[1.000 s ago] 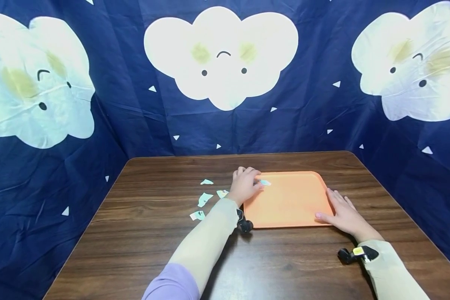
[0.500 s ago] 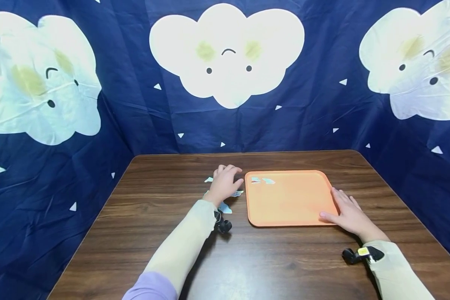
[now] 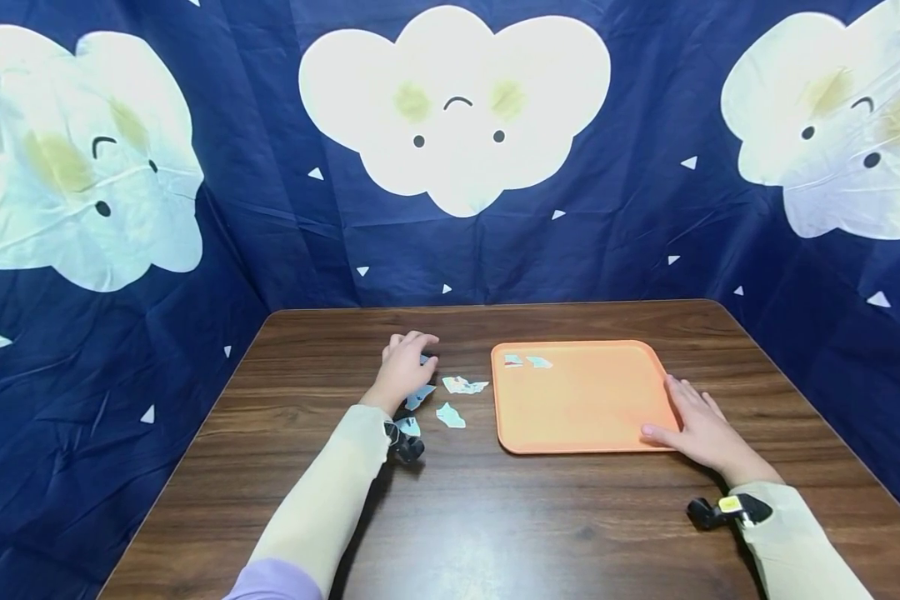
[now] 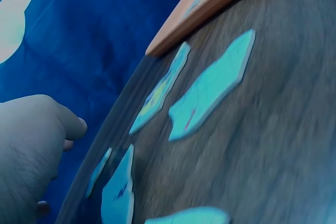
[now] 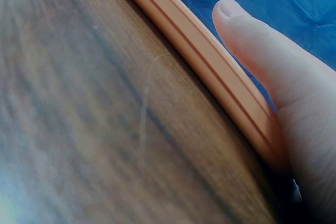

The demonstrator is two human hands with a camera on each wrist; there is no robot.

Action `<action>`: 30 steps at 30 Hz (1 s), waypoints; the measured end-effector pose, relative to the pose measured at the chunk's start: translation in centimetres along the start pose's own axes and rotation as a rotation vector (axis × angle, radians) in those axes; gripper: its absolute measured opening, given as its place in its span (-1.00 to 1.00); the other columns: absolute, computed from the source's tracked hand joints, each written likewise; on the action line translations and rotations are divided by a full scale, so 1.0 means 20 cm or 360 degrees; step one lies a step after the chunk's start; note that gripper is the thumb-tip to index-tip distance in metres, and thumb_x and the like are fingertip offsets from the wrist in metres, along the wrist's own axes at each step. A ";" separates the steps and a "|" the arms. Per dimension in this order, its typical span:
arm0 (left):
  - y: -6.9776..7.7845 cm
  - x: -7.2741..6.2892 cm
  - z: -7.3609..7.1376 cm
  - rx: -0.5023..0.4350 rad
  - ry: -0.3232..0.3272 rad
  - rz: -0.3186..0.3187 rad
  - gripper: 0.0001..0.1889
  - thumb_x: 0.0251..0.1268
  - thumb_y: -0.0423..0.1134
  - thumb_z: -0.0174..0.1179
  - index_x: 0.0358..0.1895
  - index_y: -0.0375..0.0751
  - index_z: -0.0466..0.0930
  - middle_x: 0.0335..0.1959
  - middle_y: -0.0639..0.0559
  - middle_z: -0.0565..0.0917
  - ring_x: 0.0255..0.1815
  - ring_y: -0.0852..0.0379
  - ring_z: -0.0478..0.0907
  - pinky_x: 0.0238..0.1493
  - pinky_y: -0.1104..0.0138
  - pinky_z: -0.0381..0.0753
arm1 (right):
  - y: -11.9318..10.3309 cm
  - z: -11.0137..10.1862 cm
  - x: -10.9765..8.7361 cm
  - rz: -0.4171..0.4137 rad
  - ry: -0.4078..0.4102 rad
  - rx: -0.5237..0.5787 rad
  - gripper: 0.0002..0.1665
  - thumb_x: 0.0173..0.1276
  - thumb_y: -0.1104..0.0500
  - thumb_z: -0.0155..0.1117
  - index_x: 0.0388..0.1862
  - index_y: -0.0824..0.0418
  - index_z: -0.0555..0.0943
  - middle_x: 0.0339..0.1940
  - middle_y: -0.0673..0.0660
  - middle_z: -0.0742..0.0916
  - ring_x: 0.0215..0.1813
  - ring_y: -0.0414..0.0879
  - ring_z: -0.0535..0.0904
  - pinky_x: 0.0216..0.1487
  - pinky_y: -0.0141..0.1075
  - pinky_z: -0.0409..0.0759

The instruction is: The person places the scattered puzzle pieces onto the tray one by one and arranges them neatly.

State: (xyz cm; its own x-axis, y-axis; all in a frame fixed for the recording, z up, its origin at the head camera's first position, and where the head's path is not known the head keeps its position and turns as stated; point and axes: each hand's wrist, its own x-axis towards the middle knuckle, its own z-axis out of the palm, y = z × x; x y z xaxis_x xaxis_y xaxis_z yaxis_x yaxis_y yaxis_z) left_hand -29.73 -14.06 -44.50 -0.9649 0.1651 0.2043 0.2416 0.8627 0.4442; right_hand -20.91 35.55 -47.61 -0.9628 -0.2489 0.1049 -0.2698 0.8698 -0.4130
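To the left of the orange tray (image 3: pixel 581 408) and well apart from it, the left hand (image 3: pixel 402 368) holds nothing, its thumb and fingers parted over a small flat piece (image 3: pixel 424 359), though whether a fingertip touches that piece is hard to tell. Four more loose pieces (image 3: pixel 451 416) lie left of the tray on the brown table (image 3: pixel 540 517), and two placed pieces (image 3: pixel 539 362) lie inside its far left part. The right hand (image 3: pixel 705 433) rests relaxed at the tray's right edge, its thumb over the rim.
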 end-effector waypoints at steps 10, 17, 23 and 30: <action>-0.11 -0.01 -0.01 -0.0004 -0.0021 -0.0078 -0.56 0.43 -0.22 0.18 0.34 -0.07 0.53 0.35 -0.03 0.50 0.31 -0.21 0.27 0.36 -0.18 0.15 | 0.00 -0.01 0.00 0.0019 -0.0011 -0.0006 0.35 0.28 -0.34 0.32 0.59 0.52 -0.09 0.53 0.61 0.12 0.54 0.53 -0.05 0.49 0.31 -0.24; -0.14 -0.02 0.00 0.0059 -0.0043 -0.0119 -0.61 0.45 -0.16 0.18 0.29 -0.10 0.59 0.32 -0.09 0.51 0.28 -0.24 0.29 0.34 -0.19 0.18 | -0.01 -0.01 0.00 -0.0002 0.0001 0.0006 0.33 0.28 -0.32 0.33 0.58 0.54 -0.08 0.52 0.62 0.13 0.54 0.54 -0.04 0.50 0.31 -0.24; -0.16 -0.01 0.01 0.0128 -0.0063 -0.0157 -0.65 0.47 -0.11 0.17 0.23 -0.08 0.63 0.26 -0.11 0.50 0.24 -0.20 0.31 0.33 -0.16 0.20 | -0.01 -0.01 0.00 -0.0010 0.0004 0.0007 0.33 0.28 -0.31 0.34 0.58 0.54 -0.07 0.52 0.62 0.13 0.54 0.54 -0.04 0.50 0.31 -0.24; -0.15 0.01 0.00 0.0254 -0.0090 -0.0137 -0.75 0.43 -0.12 0.24 0.08 -0.05 0.69 0.06 -0.03 0.62 0.14 -0.14 0.44 0.17 -0.16 0.37 | 0.00 0.00 0.00 -0.0003 -0.0002 0.0011 0.34 0.28 -0.32 0.34 0.58 0.54 -0.08 0.52 0.63 0.13 0.54 0.54 -0.05 0.50 0.30 -0.26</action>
State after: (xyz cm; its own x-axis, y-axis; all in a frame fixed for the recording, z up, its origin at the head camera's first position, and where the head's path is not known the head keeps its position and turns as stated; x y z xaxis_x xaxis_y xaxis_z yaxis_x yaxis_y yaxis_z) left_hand -30.62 -16.57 -45.69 -0.9866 0.1102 0.1205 0.1431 0.9389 0.3132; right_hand -20.88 35.54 -47.65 -0.9622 -0.2515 0.1044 -0.2718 0.8664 -0.4189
